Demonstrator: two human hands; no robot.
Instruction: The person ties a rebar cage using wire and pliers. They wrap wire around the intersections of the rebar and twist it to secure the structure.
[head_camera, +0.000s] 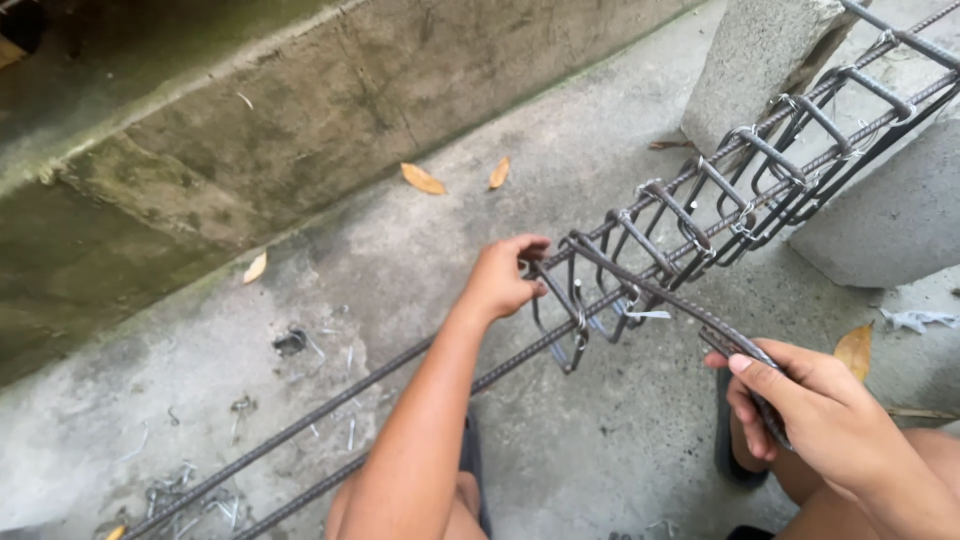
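A rebar cage (740, 180) of long ribbed bars and square stirrups tied with wire runs from the lower left to the upper right. My left hand (503, 278) grips the nearest stirrup (565, 310) at its top corner. My right hand (800, 410) is closed on a dark hooked metal tool (680, 300) whose tip reaches the same stirrup, near a wire tie (645, 314). The long bars (300, 430) pass under my left forearm.
A concrete wall (300, 110) rises at the left. Concrete blocks (760, 60) stand at the upper right beside the cage. Cut wire scraps (180, 495) and dry leaves (422, 179) lie on the concrete floor. My knees and a sandal (735, 470) are below.
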